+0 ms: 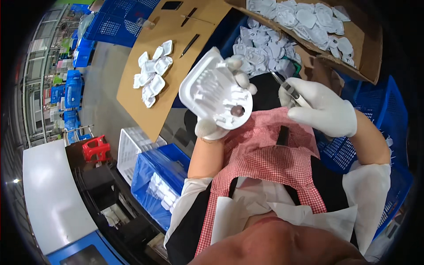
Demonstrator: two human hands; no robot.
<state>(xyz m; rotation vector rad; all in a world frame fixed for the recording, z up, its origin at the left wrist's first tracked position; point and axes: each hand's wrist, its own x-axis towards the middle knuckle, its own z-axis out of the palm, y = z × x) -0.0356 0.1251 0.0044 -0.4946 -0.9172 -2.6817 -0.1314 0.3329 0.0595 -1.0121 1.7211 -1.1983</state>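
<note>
My left hand (210, 129), in a white glove, grips a white molded plastic housing (207, 84). Its ribbed hollow side faces up, and a round hole shows near the rounded end. The thumb side is at the lower edge, while fingertips wrap over the far edge. To the right, my gloved right hand (324, 108) is closed around a slim craft knife (293, 92) with a dark grey and white handle. The thin blade points up and left, apart from the housing. Both hands are above my lap, over a red checked apron (269, 163).
A brown tabletop (137, 112) bears several white molded parts (152, 70), a black pen (189, 45) and a phone (172, 5). Small white pieces fill a cardboard box (369, 53) and a bin beside it. A blue-lined crate (152, 176) stands left; blue baskets (338, 152) stand right.
</note>
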